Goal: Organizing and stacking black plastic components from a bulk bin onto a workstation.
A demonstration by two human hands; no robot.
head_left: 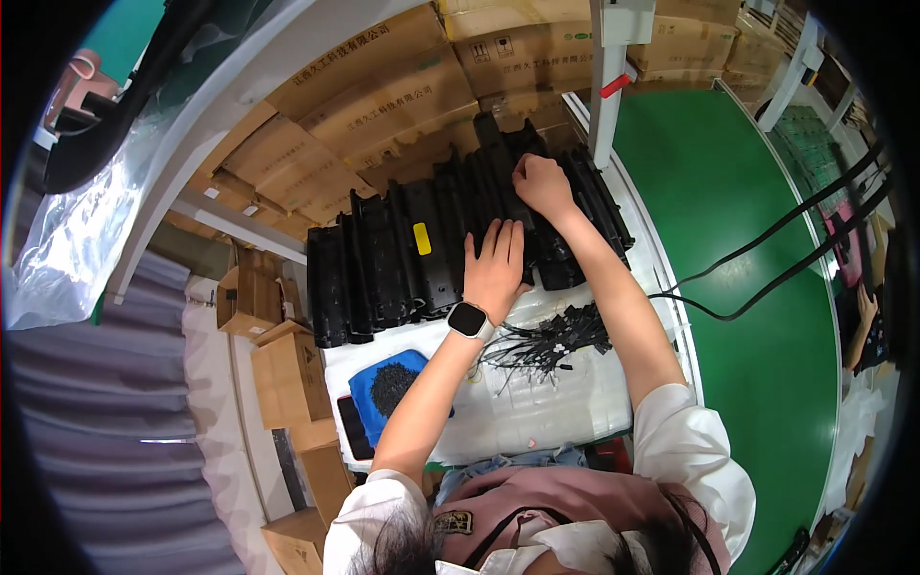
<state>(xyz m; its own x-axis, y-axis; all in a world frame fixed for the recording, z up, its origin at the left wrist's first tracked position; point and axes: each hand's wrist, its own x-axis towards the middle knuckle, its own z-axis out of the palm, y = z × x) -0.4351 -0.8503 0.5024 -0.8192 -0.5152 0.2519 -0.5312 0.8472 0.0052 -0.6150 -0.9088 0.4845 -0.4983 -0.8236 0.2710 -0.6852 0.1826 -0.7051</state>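
Long black plastic parts [383, 259] stand side by side in a row across the white work surface [479, 422]; one carries a yellow label [422, 239]. My left hand [495, 273], with a watch at the wrist, lies on the near part of the row, its fingers stretched out. Farther off and to the right, my right hand [544, 187] is closed at the parts, its fingers curled. What it pinches, if anything, is hidden. A loose heap of thin black cables with small connectors [565, 340] lies between my forearms, just nearer than the parts.
A blue bag [414, 362] with a pile of small black pieces [391, 386] lies left of my left forearm, beside a phone [355, 426]. Cardboard boxes [383, 105] are stacked behind the row. At the right, black cords [738, 311] hang over a green-topped surface [738, 383].
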